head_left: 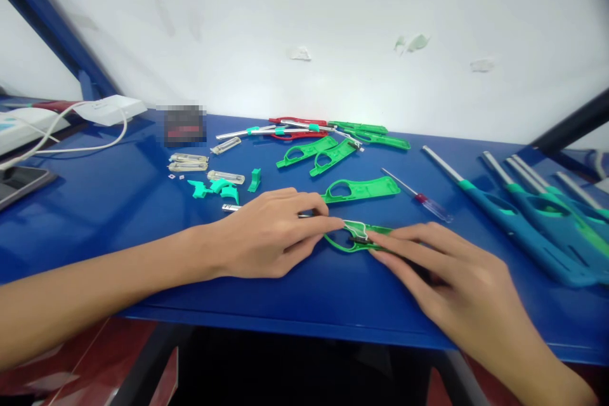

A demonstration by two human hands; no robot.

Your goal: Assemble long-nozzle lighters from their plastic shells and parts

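Observation:
A green lighter half-shell lies open side up near the table's front edge, with a white wire and a small black part in it. My left hand is closed at the shell's left end, fingers pressed round a thin metal rod that shows only in part. At the right end, my right hand pinches the shell between fingers and thumb, fingertips beside the black part. Just behind lies another green half-shell.
Clear fuel tanks and teal pieces lie at left. Further back are green shells, red shells and metal rods. A screwdriver and several blue lighters lie at right; a phone is far left.

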